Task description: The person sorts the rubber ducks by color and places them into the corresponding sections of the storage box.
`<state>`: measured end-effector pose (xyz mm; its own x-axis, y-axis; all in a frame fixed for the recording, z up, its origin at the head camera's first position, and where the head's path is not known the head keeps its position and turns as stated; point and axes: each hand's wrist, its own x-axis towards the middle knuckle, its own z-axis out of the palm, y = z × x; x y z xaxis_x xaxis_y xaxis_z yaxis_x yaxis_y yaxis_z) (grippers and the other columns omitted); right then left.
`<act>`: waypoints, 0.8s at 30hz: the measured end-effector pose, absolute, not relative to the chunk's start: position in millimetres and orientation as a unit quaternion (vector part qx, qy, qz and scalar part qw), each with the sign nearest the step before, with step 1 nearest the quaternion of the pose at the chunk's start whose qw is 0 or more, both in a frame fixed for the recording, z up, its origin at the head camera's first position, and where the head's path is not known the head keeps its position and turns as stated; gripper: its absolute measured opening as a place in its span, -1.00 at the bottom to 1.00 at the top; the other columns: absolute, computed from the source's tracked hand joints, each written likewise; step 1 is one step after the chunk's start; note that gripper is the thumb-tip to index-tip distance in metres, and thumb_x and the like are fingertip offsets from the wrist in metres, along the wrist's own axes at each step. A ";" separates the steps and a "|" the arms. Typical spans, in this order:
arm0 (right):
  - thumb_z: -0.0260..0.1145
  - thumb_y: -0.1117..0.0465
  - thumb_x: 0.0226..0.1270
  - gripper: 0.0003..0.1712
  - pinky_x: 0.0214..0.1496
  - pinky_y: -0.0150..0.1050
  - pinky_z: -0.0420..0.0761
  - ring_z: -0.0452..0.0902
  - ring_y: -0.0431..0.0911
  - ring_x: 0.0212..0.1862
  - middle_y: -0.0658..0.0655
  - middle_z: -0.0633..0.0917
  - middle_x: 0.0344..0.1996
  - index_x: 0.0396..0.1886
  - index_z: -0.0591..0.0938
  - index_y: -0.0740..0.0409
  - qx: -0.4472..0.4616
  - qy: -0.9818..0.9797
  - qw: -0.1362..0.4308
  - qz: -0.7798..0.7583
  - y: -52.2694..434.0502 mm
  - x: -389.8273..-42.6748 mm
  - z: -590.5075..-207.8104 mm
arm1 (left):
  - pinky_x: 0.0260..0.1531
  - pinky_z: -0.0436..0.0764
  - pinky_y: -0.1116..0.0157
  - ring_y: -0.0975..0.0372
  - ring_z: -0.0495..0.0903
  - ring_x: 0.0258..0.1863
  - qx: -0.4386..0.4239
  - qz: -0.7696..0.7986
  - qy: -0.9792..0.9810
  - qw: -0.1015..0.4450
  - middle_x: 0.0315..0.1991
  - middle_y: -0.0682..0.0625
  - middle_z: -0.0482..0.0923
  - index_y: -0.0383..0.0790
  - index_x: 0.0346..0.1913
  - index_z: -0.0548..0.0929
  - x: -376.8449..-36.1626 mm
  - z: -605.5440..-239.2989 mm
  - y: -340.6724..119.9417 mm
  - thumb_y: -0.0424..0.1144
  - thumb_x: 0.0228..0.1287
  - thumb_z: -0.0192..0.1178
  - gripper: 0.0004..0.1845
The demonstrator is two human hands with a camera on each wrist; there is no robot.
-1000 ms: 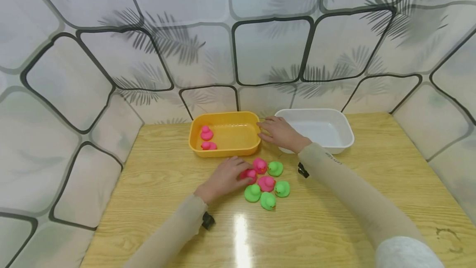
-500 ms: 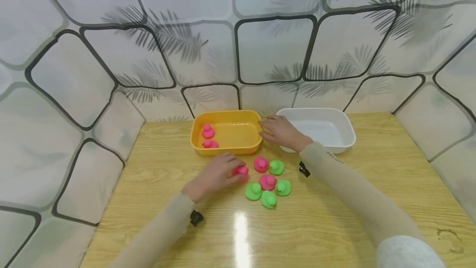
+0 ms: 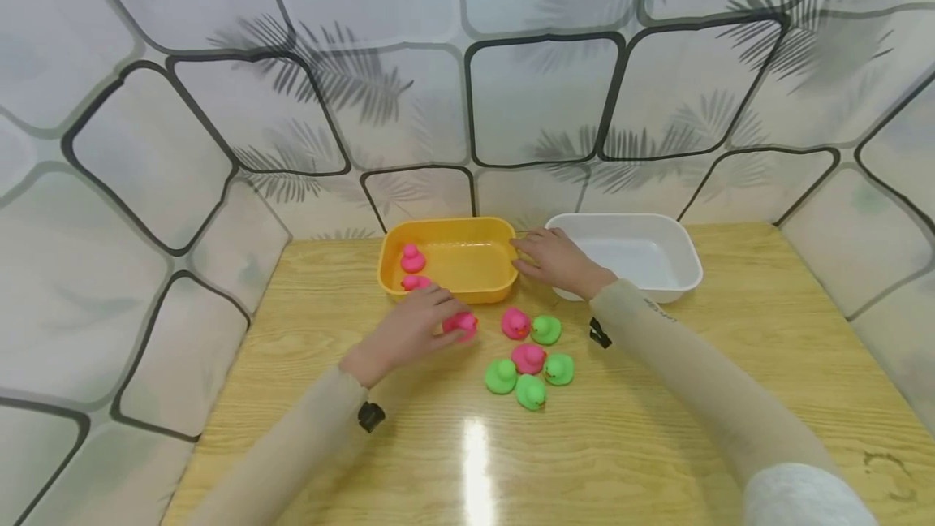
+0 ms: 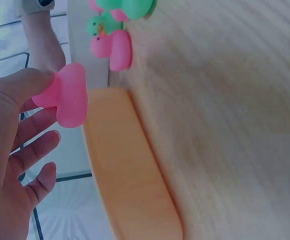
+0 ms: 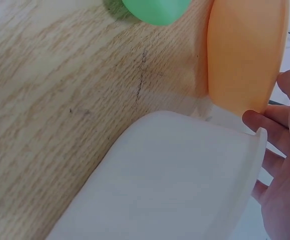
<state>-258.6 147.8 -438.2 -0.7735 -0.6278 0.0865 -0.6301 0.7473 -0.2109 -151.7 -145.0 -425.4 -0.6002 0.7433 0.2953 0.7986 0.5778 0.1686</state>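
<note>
Pink duck (image 3: 462, 323) sits pinched in your left hand (image 3: 406, 330), lifted just off the desk (image 3: 657, 428) beside the near wall of the yellow tub (image 3: 438, 292), which lies straight ahead of that hand. Your right hand (image 3: 558, 261) rests with relaxed fingers between the tub and the white tub (image 3: 668, 286).

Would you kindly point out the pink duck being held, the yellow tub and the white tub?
held pink duck (image 3: 463, 323), head view, its body.
yellow tub (image 3: 467, 293), head view, near wall.
white tub (image 3: 675, 284), head view, front rim.
</note>
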 end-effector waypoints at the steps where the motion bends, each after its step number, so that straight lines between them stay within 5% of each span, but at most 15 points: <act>1: 0.22 0.03 0.61 -0.44 0.39 0.29 0.37 0.48 0.23 0.33 0.29 0.67 0.23 0.38 0.56 0.31 0.337 -0.934 0.005 0.115 147.8 -258.6 -438.0 | 0.06 0.60 0.15 0.13 0.62 -0.07 -0.436 -0.142 -0.883 0.098 -0.09 0.02 0.70 -0.18 0.05 0.74 -153.4 -423.7 -145.7 -0.10 0.37 0.43 -0.69; 24: 0.21 0.02 0.60 -0.42 0.40 0.29 0.36 0.50 0.21 0.34 0.29 0.66 0.26 0.40 0.54 0.31 0.339 -0.933 0.001 0.122 149.1 -260.5 -441.6 | 0.00 0.62 0.07 0.02 0.61 -0.12 -0.371 -0.166 -0.912 0.053 -0.09 -0.11 0.70 -0.29 0.04 0.72 -216.9 -404.6 -157.3 -0.18 0.37 0.41 -0.70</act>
<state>-260.5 149.1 -441.6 -0.7703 -0.6321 0.0840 -0.6325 0.7406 -0.2268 -216.9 -157.3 -404.6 -0.7192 0.6593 0.2192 0.6943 0.6696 0.2637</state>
